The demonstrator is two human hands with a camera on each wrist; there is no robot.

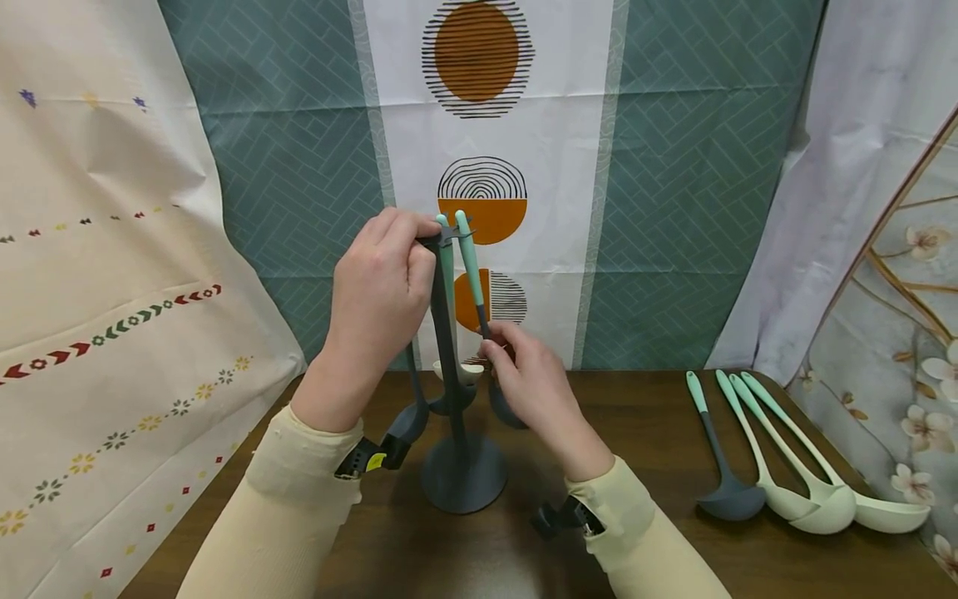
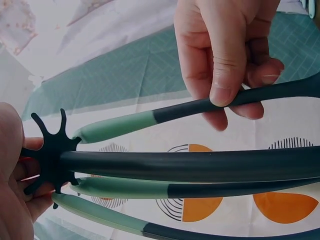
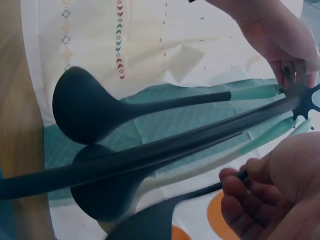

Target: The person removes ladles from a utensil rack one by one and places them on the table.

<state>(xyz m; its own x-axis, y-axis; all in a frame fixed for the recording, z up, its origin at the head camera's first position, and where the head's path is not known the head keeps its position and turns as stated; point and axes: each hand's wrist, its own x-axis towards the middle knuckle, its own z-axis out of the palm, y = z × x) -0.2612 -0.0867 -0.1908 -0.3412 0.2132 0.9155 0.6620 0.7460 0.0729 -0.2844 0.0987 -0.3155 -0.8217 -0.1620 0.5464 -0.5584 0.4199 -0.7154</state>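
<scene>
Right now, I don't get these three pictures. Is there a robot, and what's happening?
No robot here, only a person. The biggest picture is taken from the person's head, looking forward and down. The other two come from wrist cameras, one on each arm, so things look tipped sideways. The left hand holds the top of a dark stand. The right hand pinches the shaft of a dark ladle with a mint-green handle. More ladles hang from the stand. Over on the right, the brown table holds four utensils with mint-green handles: one dark one and three pale ones.
</scene>
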